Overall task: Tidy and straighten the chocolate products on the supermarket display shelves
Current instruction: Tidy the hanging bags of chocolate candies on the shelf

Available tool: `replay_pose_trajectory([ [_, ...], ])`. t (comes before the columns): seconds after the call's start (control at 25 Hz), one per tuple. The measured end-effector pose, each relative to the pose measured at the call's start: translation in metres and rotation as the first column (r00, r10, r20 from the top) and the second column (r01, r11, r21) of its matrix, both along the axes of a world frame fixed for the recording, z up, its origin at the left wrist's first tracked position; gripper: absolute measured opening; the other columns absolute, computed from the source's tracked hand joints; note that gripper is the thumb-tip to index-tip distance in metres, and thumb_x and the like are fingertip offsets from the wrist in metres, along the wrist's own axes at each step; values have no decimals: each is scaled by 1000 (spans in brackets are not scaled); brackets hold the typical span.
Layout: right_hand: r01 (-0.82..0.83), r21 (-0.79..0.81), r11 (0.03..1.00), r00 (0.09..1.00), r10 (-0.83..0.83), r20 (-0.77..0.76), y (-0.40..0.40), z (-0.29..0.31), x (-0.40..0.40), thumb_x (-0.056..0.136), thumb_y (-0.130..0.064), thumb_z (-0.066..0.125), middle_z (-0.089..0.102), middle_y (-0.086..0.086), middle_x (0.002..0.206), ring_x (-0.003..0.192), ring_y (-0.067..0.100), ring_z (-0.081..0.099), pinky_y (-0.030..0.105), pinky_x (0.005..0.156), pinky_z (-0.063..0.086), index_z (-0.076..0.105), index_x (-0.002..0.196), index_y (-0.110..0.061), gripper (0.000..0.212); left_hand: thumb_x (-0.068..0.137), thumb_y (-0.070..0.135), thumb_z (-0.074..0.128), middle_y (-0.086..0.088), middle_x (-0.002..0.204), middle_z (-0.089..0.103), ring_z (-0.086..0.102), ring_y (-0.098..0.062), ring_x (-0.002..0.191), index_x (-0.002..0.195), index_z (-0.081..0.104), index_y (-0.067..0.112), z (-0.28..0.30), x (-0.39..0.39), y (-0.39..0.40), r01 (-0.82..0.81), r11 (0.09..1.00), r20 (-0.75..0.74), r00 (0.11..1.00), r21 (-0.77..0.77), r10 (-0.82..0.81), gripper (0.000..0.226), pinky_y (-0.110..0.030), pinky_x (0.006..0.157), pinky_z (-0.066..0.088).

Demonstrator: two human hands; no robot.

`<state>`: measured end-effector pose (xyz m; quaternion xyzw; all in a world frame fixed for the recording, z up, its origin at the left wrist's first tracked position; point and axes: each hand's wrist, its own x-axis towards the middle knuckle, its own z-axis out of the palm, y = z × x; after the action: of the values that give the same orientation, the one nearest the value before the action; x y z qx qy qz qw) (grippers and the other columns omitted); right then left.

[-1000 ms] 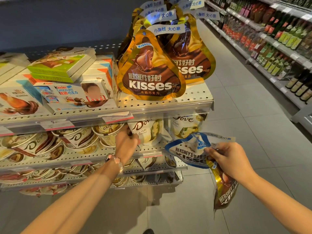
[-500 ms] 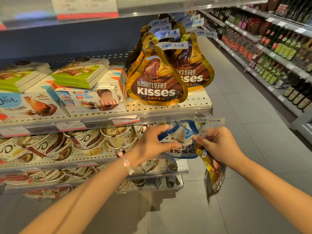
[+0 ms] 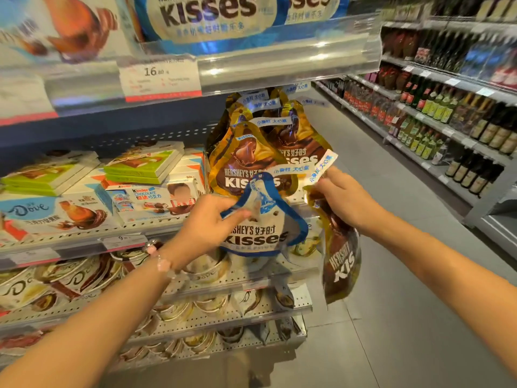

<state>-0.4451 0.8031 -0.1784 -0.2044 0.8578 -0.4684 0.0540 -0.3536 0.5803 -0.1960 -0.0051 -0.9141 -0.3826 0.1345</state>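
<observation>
My left hand (image 3: 208,222) grips the upper left edge of a blue-and-white Hershey's Kisses bag (image 3: 268,228), held in front of the shelf edge. My right hand (image 3: 345,201) holds a gold-and-brown Kisses bag (image 3: 340,264) by its top, so it hangs down at the right. Behind both, several gold Kisses bags (image 3: 246,158) stand upright on the middle shelf (image 3: 84,239). Above, blue-and-white Kisses bags (image 3: 209,15) fill the top shelf.
Kinder chocolate boxes (image 3: 151,197) and Dove boxes (image 3: 53,214) lie left of the gold bags. Dove tubs (image 3: 72,278) fill the lower shelves. A clear price rail (image 3: 279,63) juts out overhead. Across the grey aisle floor (image 3: 391,303), bottle shelves (image 3: 447,113) line the right.
My left hand left the Dove shelf and took hold of the blue-and-white bag. Both hands and both bags rose. The view tilted upward, showing the top shelf.
</observation>
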Motion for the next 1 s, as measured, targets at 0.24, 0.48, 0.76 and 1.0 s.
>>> replay_pose_trajectory([
  [0.24,-58,-89,994,978,74,196,15,51,-11,81,7,39,51,7,78,57,11,53,22,48,41,43,85,-15,22,83,23,67,3,78,71,66,-8,72,76,68,33,20,17,-41,-15,998,57,998,-56,18,13,-35,59,53],
  [0.48,-34,47,998,999,34,3,21,80,-37,87,-5,54,63,0,78,70,11,61,13,48,45,54,83,-14,10,81,26,69,16,136,42,25,-9,136,88,74,25,28,10,-73,76,907,-54,993,-415,-108,9,-48,114,18],
  [0.76,-71,12,997,997,71,-21,14,62,-70,88,-8,58,68,0,84,81,12,66,26,70,52,58,83,-18,11,81,30,69,14,146,13,11,-17,144,83,75,22,12,-5,-80,60,880,36,998,-471,-48,10,-47,117,11],
  [1.0,54,-72,996,990,-62,-125,-6,31,-88,89,-11,58,66,1,86,86,20,64,34,76,52,59,81,-17,10,79,27,72,4,151,25,20,-19,141,82,76,19,16,-7,-75,9,906,17,1000,-423,-2,9,-46,115,19],
])
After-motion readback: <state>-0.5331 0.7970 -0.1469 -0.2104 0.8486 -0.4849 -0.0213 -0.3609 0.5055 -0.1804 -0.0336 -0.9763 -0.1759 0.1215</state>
